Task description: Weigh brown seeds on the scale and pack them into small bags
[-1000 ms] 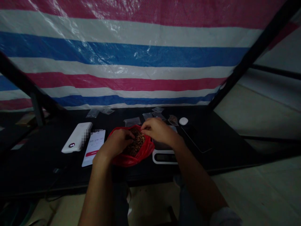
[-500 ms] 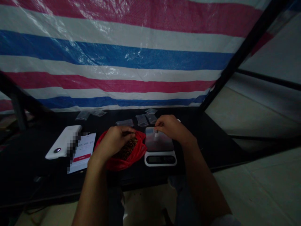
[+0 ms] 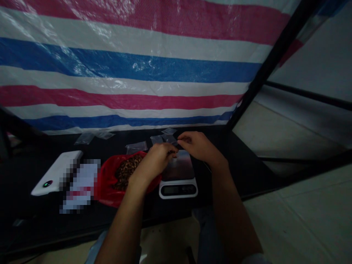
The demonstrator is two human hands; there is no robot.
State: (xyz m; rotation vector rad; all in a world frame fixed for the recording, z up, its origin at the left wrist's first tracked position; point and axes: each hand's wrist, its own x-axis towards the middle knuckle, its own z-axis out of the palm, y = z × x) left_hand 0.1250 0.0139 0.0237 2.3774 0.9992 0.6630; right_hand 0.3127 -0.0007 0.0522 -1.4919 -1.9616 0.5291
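Note:
My left hand (image 3: 161, 156) is over the left edge of a small digital scale (image 3: 178, 189), its thumb and fingertips drawn together. Whatever it pinches is too small and dark to make out. Beside and partly under my left forearm lies a red plastic bag (image 3: 107, 176), open at the top, full of small brown grain-like pieces (image 3: 128, 168). My right hand (image 3: 196, 145) hangs above the back right of the scale's metal plate (image 3: 181, 168), thumb and fingers closed together close to my left fingertips. Any thing between them is hidden in the dim light.
Several small clear plastic bags (image 3: 136, 147) lie along the back of the black table (image 3: 220, 176). A white power bank (image 3: 59, 172) and a partly blurred phone (image 3: 82, 183) rest at the left. Behind hangs a striped plastic sheet (image 3: 137, 69), with a dark frame post (image 3: 258, 80) on the right.
My left hand has moved right from the grains in the red bag to over the scale. My right hand has risen slightly off the scale plate. The view has shifted a little right.

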